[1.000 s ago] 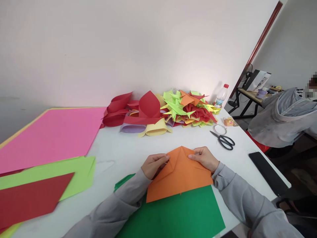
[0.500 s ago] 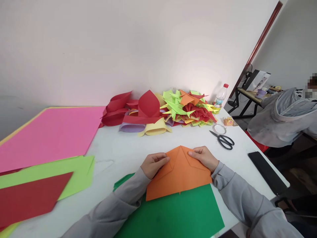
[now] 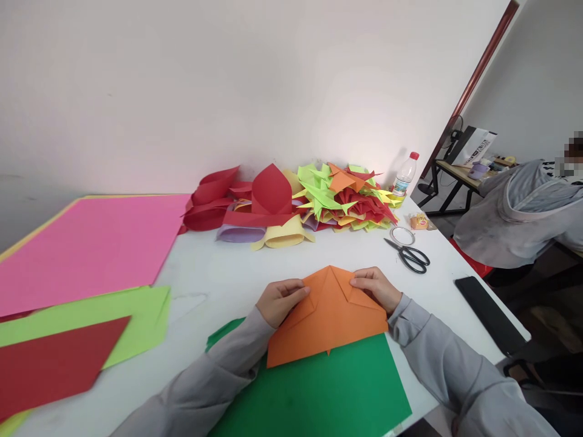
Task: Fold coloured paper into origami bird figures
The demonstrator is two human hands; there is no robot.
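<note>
A folded sheet of orange paper [image 3: 328, 328] is held up between my two hands, its peak pointing away from me and flaps folded on both slopes. My left hand [image 3: 281, 301] pinches its left slope, thumb on top. On the right slope, my right hand [image 3: 376, 287] grips the paper the same way, with the thumb pressed near the flap's fold. The fingers behind the paper are hidden. Beneath it lies a large green sheet [image 3: 319, 388] on the white table [image 3: 218, 267].
Pink [image 3: 104, 243], light green [image 3: 150, 321] and dark red sheets [image 3: 59, 364] lie at left. Folded paper shapes [image 3: 323, 194] are heaped along the wall beside a bottle [image 3: 404, 176]. Scissors [image 3: 412, 258], a tape roll [image 3: 402, 236] and a black phone-like slab [image 3: 490, 314] lie at right. Another person [image 3: 514, 212] sits beyond.
My right thumb has shifted slightly on the right slope, and the flap fold there shows more plainly. Both hands keep hold of the orange paper. The view has shifted a little.
</note>
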